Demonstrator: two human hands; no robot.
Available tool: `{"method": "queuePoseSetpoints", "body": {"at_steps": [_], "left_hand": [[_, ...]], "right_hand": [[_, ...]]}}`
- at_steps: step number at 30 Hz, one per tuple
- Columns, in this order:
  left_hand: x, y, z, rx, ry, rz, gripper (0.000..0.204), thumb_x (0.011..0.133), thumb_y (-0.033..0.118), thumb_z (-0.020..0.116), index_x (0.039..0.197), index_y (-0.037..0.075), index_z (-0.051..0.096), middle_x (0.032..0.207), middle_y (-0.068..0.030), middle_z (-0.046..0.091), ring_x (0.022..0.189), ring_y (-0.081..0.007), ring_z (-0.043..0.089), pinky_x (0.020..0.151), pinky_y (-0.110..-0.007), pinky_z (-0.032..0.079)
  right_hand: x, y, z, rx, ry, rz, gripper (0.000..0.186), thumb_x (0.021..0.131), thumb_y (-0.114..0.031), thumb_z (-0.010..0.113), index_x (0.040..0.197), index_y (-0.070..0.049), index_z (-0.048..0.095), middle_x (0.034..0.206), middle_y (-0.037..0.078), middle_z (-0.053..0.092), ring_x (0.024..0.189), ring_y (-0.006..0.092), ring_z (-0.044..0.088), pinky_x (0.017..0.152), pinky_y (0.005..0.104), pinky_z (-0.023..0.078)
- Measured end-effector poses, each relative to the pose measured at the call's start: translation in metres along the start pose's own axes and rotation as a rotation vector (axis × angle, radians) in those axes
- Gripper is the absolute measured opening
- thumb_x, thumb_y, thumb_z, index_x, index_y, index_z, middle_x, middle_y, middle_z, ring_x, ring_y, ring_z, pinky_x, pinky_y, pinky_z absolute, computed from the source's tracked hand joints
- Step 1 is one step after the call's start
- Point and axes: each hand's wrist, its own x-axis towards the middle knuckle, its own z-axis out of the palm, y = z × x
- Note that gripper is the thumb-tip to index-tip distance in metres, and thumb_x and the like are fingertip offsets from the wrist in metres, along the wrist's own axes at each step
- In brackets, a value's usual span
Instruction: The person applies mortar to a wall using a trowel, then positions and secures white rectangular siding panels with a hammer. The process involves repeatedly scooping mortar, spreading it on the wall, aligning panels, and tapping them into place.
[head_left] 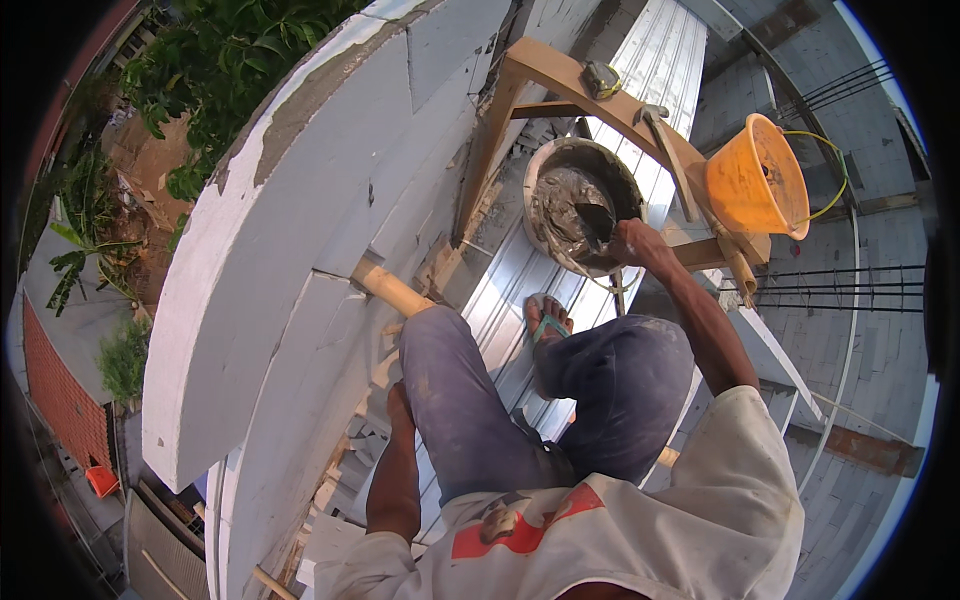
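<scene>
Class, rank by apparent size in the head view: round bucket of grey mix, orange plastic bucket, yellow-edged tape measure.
1. Round bucket of grey mix
2. Orange plastic bucket
3. Yellow-edged tape measure

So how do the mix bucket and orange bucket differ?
The mix bucket looks grey and caked; the orange bucket, brighter. The mix bucket holds grey mix; the orange bucket shows none. The right hand is at the mix bucket, not the orange bucket. Both look round.

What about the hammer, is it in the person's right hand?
No, the hammer lies on the wooden trestle, while the right hand holds a dark trowel in the mortar bucket.
</scene>
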Motion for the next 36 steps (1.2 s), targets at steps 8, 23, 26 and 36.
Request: {"method": "queuePoseSetpoints", "body": {"at_steps": [8,23,26,36], "left_hand": [[-0.009,-0.018,-0.006,-0.271,0.043,0.146,0.043,0.101,0.035,0.052,0.117,0.000,0.071,0.110,-0.0196,0.075,0.100,-0.0344,0.073,0.084,-0.047,0.056],[-0.006,0.032,0.006,0.518,0.070,-0.099,0.026,0.099,0.015,0.052,0.109,0.004,0.073,0.117,-0.0202,0.073,0.112,-0.0408,0.070,0.092,-0.053,0.056],[-0.015,0.048,0.001,0.529,0.078,-0.130,0.026,0.099,0.014,0.052,0.107,0.004,0.074,0.116,-0.0198,0.073,0.111,-0.0405,0.071,0.092,-0.053,0.056],[-0.014,0.041,0.001,0.549,0.044,-0.144,0.026,0.100,0.014,0.051,0.112,0.007,0.073,0.120,-0.0181,0.071,0.117,-0.0401,0.068,0.095,-0.054,0.055]], "right_hand": [[-0.038,-0.040,-0.059,0.968,-0.388,0.404,0.029,0.095,-0.032,0.069,0.088,-0.005,0.073,0.059,0.001,0.054,0.043,0.0124,0.048,0.039,0.0295,0.037],[0.040,-0.326,-0.173,0.340,0.723,-0.977,0.038,0.098,-0.015,0.064,0.127,0.008,0.056,0.097,0.017,0.064,0.073,0.0291,0.067,0.061,0.0404,0.055],[0.005,-0.342,-0.179,0.234,0.441,-1.003,0.043,0.095,-0.011,0.064,0.132,0.007,0.053,0.097,0.018,0.062,0.076,0.0338,0.068,0.058,0.0430,0.057],[-0.022,-0.363,-0.270,-0.072,0.275,-0.951,0.043,0.089,-0.005,0.066,0.130,0.002,0.055,0.099,0.018,0.063,0.076,0.0368,0.071,0.064,0.0456,0.061]]}}
